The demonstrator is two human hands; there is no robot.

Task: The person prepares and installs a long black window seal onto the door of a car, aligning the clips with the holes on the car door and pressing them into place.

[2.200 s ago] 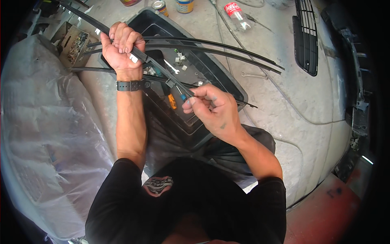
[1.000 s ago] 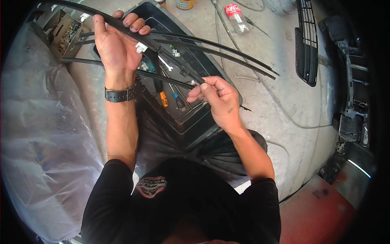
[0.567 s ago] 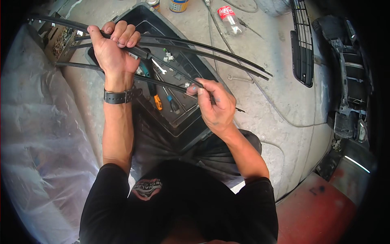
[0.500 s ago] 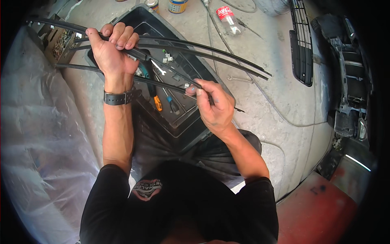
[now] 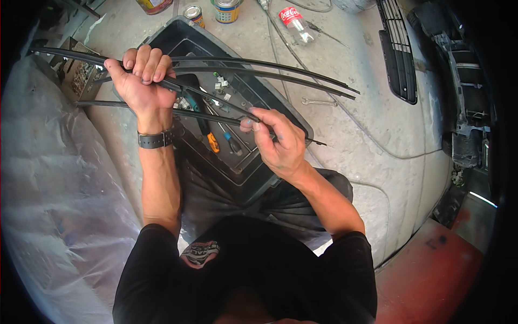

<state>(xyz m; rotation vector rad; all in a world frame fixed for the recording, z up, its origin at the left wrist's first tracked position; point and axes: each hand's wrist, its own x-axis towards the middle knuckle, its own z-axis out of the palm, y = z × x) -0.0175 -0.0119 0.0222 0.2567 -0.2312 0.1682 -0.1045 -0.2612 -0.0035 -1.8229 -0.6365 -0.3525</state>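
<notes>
A long, narrow black trim strip [image 5: 208, 98] slants across in front of me. My left hand [image 5: 141, 81], with a black watch on the wrist, is closed around it. At its near end, the fingertips of my right hand [image 5: 279, 141] pinch the strip. Beneath my hands is a dark plastic tray [image 5: 294, 116], and several similar black strips [image 5: 270, 74] lie across it. Inside the tray are small white clips [image 5: 221, 84], a screwdriver [image 5: 233, 143] with a blue and black handle, and a tool with an orange-tipped handle [image 5: 212, 142].
Paint cans [image 5: 226, 11] and a plastic bottle [image 5: 297, 26] with a red label stand or lie beyond the tray. A wrench [image 5: 318, 101] and a hose [image 5: 372, 148] are on the floor. Rightward lie a black grille [image 5: 398, 65] and a red panel [image 5: 426, 275]; plastic sheeting [image 5: 65, 200] hangs left.
My left hand has shifted slightly left and down with the strip. My right hand has moved a little left, still pinching its end. The whole view has shifted slightly.
</notes>
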